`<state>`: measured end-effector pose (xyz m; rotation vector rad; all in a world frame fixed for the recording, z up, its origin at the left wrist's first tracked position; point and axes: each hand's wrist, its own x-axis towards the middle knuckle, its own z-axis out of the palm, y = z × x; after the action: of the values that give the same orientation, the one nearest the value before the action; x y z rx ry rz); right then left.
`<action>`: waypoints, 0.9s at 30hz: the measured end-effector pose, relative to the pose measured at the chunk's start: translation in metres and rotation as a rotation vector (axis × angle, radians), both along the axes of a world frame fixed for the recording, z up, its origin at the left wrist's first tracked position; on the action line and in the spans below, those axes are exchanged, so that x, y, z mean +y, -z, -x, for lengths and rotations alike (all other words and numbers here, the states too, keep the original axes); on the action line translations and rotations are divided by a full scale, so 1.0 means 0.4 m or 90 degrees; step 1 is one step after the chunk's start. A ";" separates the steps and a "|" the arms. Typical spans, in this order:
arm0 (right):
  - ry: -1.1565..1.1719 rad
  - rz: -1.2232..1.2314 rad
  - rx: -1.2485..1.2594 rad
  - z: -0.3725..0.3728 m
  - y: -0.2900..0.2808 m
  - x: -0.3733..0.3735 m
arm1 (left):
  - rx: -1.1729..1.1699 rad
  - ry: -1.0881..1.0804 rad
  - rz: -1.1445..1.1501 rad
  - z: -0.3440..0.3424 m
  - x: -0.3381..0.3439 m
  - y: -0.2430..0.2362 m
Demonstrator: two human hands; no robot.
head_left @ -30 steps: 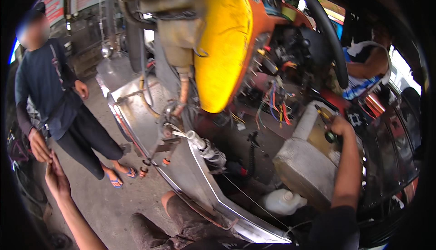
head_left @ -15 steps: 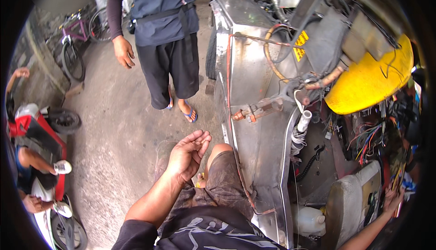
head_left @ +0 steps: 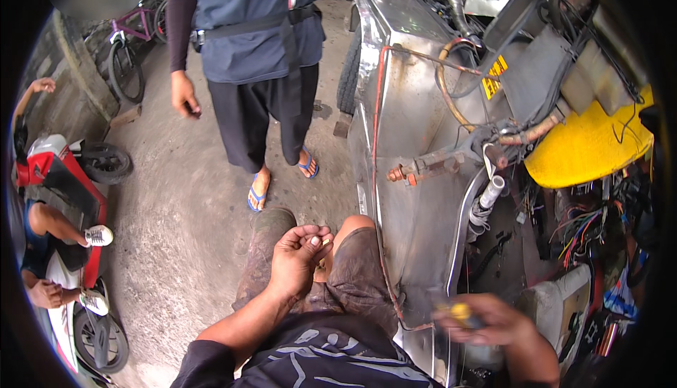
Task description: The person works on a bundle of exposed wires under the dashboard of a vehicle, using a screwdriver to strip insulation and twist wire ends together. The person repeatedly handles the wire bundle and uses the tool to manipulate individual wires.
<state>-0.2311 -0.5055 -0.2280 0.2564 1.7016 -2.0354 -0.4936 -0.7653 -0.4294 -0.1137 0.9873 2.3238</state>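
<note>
My left hand (head_left: pixel 300 257) is closed in front of my knees, thumb and fingers pinched around a tiny pale bit (head_left: pixel 325 242) too small to name. Blurred by motion, my right hand (head_left: pixel 497 321) grips a short yellow-and-dark object (head_left: pixel 458 312) whose kind I cannot make out. It passes over the rim of the metal body panel (head_left: pixel 412 240), beside the vehicle's open interior. Colored wires (head_left: pixel 582 229) hang in a loose bundle farther right.
A person in blue slippers (head_left: pixel 261 127) stands ahead. Someone sits by a red and white motorcycle (head_left: pixel 92 222) at left. A rusty bolted bracket (head_left: pixel 416 169) juts over the panel, near a tape-wrapped white pipe (head_left: pixel 486 201) and a yellow panel (head_left: pixel 592 148).
My right hand has come left from beside the wires and now carries the yellow-and-dark object. My left hand stays pinched, slightly lower. The standing person's feet have shifted.
</note>
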 end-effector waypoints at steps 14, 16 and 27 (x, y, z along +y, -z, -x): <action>0.068 -0.622 0.242 0.313 0.355 -0.237 | 0.277 -0.043 0.101 -0.011 -0.005 0.025; 0.070 -0.621 0.244 0.307 0.385 -0.218 | 0.268 -0.035 0.089 -0.019 0.023 0.030; 0.119 -0.585 0.198 0.273 0.370 -0.142 | 0.391 -0.052 0.156 -0.057 0.120 -0.001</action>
<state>-0.3405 -0.5623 -0.3758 0.4106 2.8146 -1.2975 -0.4709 -0.7173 -0.4290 0.4997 1.5852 2.3450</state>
